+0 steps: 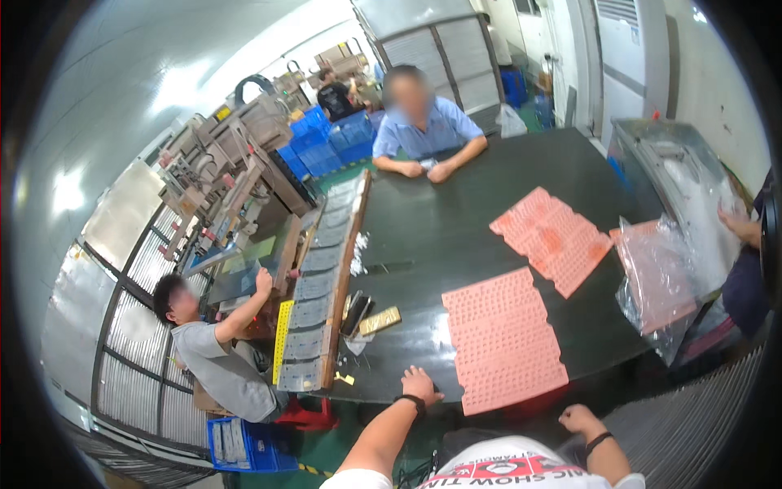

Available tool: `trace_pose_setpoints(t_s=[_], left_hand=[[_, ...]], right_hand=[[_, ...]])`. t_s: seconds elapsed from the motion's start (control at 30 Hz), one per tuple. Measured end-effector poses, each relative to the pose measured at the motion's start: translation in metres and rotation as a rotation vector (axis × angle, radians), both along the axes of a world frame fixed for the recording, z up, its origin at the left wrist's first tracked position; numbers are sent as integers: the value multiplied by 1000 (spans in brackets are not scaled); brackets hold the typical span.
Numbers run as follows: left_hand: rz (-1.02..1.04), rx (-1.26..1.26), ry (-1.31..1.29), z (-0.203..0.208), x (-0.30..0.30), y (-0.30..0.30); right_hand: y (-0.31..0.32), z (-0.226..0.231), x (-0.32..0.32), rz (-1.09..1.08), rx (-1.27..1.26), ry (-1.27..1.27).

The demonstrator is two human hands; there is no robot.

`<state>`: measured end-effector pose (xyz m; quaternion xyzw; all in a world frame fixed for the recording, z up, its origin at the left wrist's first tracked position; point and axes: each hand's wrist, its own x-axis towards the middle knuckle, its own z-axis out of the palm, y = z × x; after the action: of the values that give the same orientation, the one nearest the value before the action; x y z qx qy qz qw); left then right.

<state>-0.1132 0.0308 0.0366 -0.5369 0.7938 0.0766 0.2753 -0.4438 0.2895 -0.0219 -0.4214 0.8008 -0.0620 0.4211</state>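
My left hand [421, 385] rests on the near edge of a dark green table [423, 244], a dark band round its wrist. Its fingers are apart and nothing shows in them. Just right of it lies a pink perforated sheet [505, 338] with rows of small holes and notched edges. My right hand [580, 419], also with a dark wristband, hangs loosely curled past the table's near edge, below the sheet's corner. I see nothing in it. A second pink sheet [550, 236] with orange patches lies farther back, apart from both hands.
A wooden-edged rack of grey pieces [319, 285] lines the table's left side, beside a gold block [380, 319]. Clear plastic wraps more pink sheets [660, 273] at right, near a bin [684, 155]. One person sits across the table; another works at a machine [236, 155] on the left.
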Motion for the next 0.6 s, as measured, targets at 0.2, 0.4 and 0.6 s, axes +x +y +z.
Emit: trace_pose_setpoints(t_s=[0.2, 0.4, 0.6], left_hand=[[-41, 29, -16, 0, 1, 4], [-205, 125, -10, 16, 1, 0], [-174, 188, -24, -1, 4, -7]], right_hand=[[-12, 18, -2, -70, -16, 21], [-35, 28, -6, -408, -524, 401], [-79, 32, -8, -402, -489, 383]])
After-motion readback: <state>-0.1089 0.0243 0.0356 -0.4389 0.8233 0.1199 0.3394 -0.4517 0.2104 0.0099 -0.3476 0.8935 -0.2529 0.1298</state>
